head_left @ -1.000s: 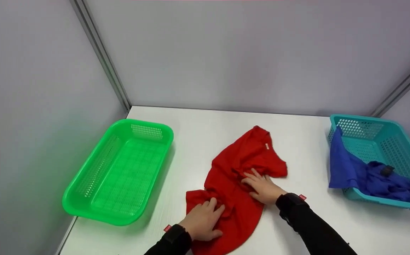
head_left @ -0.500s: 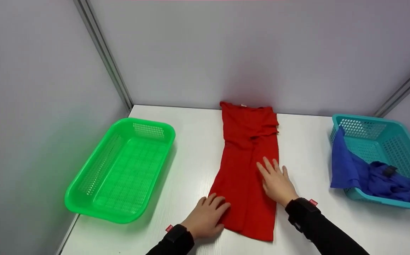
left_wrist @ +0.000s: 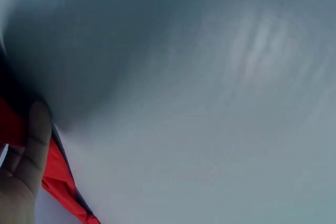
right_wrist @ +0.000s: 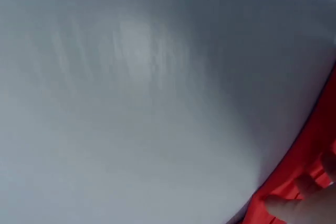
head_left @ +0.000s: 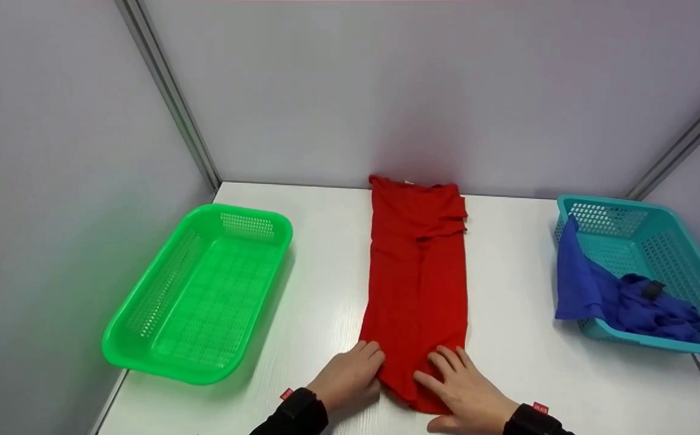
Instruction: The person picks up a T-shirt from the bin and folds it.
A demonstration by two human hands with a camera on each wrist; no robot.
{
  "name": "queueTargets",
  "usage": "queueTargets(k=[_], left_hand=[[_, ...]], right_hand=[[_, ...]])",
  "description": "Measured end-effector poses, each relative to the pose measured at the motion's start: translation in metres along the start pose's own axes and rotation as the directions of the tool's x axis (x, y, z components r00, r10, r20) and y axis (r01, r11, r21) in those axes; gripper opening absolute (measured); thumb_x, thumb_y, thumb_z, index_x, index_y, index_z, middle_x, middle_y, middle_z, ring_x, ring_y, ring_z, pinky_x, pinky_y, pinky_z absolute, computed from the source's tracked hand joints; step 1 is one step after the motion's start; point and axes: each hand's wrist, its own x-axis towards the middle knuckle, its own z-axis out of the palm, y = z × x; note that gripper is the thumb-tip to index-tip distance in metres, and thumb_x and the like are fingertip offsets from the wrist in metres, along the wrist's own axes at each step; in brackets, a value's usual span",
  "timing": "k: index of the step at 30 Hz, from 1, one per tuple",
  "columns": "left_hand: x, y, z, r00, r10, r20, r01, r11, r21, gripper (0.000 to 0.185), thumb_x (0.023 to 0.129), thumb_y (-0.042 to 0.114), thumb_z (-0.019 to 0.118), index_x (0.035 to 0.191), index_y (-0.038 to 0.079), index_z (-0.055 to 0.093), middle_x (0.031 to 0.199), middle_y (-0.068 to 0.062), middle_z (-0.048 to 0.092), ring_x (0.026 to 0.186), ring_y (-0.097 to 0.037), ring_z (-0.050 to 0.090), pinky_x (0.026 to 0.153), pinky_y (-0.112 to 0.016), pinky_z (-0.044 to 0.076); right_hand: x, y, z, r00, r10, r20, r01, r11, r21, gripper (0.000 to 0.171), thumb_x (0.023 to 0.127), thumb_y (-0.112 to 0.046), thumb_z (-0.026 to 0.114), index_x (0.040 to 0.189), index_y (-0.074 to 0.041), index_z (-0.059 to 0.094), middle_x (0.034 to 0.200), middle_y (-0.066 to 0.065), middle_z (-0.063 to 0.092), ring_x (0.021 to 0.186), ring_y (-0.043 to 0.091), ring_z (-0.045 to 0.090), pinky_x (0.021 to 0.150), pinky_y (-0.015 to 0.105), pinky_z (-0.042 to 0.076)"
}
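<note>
A red shirt [head_left: 419,278] lies lengthwise on the white table, its sides folded inward and its collar with a small white tag at the far end. At the near left corner my left hand [head_left: 350,374] pinches the shirt's edge with bent fingers; the left wrist view shows a finger [left_wrist: 38,140] lying across the red cloth. My right hand [head_left: 461,389] rests on the near right part of the shirt, fingers spread over the fabric. In the right wrist view, its fingertips show against the red cloth [right_wrist: 294,177] at the lower right.
A green basket [head_left: 144,260] with nothing in it stands on the left. On the right is a teal basket [head_left: 694,254] with blue clothing [head_left: 621,296] inside, part of it draped over the near rim. Grey walls [head_left: 422,90] enclose the table's back and sides.
The shirt went from a bunched, slanted shape to lying flat and straight, its collar end now near the back wall. The right hand has slid toward the near edge; the left stays near its place.
</note>
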Motion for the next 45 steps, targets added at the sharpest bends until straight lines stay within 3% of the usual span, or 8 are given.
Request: queueTargets(k=[5,13,19,23,27,34,39,45], left_hand=[[0.005,0.007,-0.011,0.991,0.005,-0.132,-0.028,0.985,-0.173,0.022,0.084,0.006,0.072,0.095,0.017,0.056,0.091,0.005,0.057,0.076,-0.004,0.044,0.065,-0.011,0.035],[0.004,0.005,-0.021,0.913,0.297,-0.281,-0.292,0.955,0.059,0.041,0.091,0.010,0.083,0.126,0.018,0.063,0.103,0.005,0.061,0.093,-0.009,0.058,0.081,-0.016,0.051],[0.000,0.001,-0.026,0.866,0.354,-0.352,-0.327,0.935,0.135,0.030,0.092,0.002,0.079,0.117,0.016,0.069,0.101,0.004,0.061,0.090,-0.009,0.058,0.079,-0.017,0.051],[0.002,0.003,-0.031,0.829,0.290,-0.478,-0.303,0.952,0.052,0.026,0.085,0.003,0.083,0.105,0.014,0.071,0.095,0.005,0.064,0.084,-0.009,0.059,0.077,-0.018,0.051],[0.002,0.004,-0.035,0.836,0.198,-0.513,-0.264,0.963,-0.059,0.032,0.078,0.002,0.085,0.104,0.013,0.070,0.101,0.002,0.070,0.093,-0.013,0.066,0.086,-0.023,0.054],[-0.001,0.006,-0.041,0.909,0.029,-0.416,-0.197,0.908,-0.369,0.026,0.091,-0.004,0.075,0.113,0.008,0.068,0.103,-0.002,0.079,0.083,-0.008,0.073,0.080,-0.013,0.057],[0.000,0.003,-0.048,0.892,-0.005,-0.452,-0.193,0.900,-0.390,0.023,0.092,-0.005,0.076,0.111,0.008,0.070,0.098,-0.003,0.080,0.080,-0.009,0.073,0.079,-0.016,0.058],[-0.002,-0.003,-0.054,0.876,0.037,-0.481,-0.247,0.890,-0.382,0.023,0.093,-0.006,0.075,0.111,0.008,0.071,0.099,-0.002,0.082,0.085,-0.011,0.079,0.082,-0.018,0.061]], right_hand=[[0.000,0.002,0.006,0.975,0.016,-0.221,-0.053,0.985,-0.162,0.045,0.085,-0.019,0.083,0.126,-0.015,0.064,0.126,0.007,0.063,0.123,0.030,0.062,0.101,0.052,0.056],[-0.012,0.034,-0.013,0.821,0.029,-0.570,-0.043,0.999,-0.011,0.052,0.054,0.010,0.078,0.100,-0.010,0.064,0.093,-0.003,0.062,0.085,0.016,0.064,0.080,0.031,0.054],[-0.022,0.048,-0.036,0.817,-0.224,-0.531,0.139,0.971,-0.194,0.023,0.098,0.001,0.052,0.111,-0.010,0.068,0.098,0.002,0.059,0.090,0.019,0.064,0.086,0.035,0.058],[-0.027,0.047,-0.041,0.836,-0.320,-0.446,0.188,0.931,-0.314,0.044,0.118,-0.012,0.025,0.127,-0.017,0.067,0.105,0.003,0.061,0.095,0.022,0.065,0.088,0.038,0.060],[-0.031,0.046,-0.043,0.827,-0.376,-0.419,0.207,0.895,-0.394,0.048,0.117,-0.007,0.021,0.132,-0.017,0.066,0.107,0.006,0.065,0.095,0.025,0.068,0.088,0.041,0.062],[-0.024,0.050,-0.059,0.738,-0.396,-0.547,0.201,0.902,-0.381,0.034,0.113,-0.015,0.039,0.109,-0.009,0.072,0.094,0.006,0.071,0.085,0.024,0.071,0.084,0.044,0.064],[-0.020,0.053,-0.075,0.698,-0.316,-0.642,0.172,0.945,-0.278,0.033,0.106,-0.017,0.044,0.101,-0.006,0.075,0.090,0.002,0.074,0.080,0.018,0.072,0.081,0.040,0.063],[-0.028,0.054,-0.094,0.781,-0.155,-0.605,0.254,0.964,0.081,0.022,0.097,-0.001,0.061,0.110,-0.009,0.077,0.091,-0.002,0.076,0.077,0.010,0.069,0.073,0.023,0.058]])
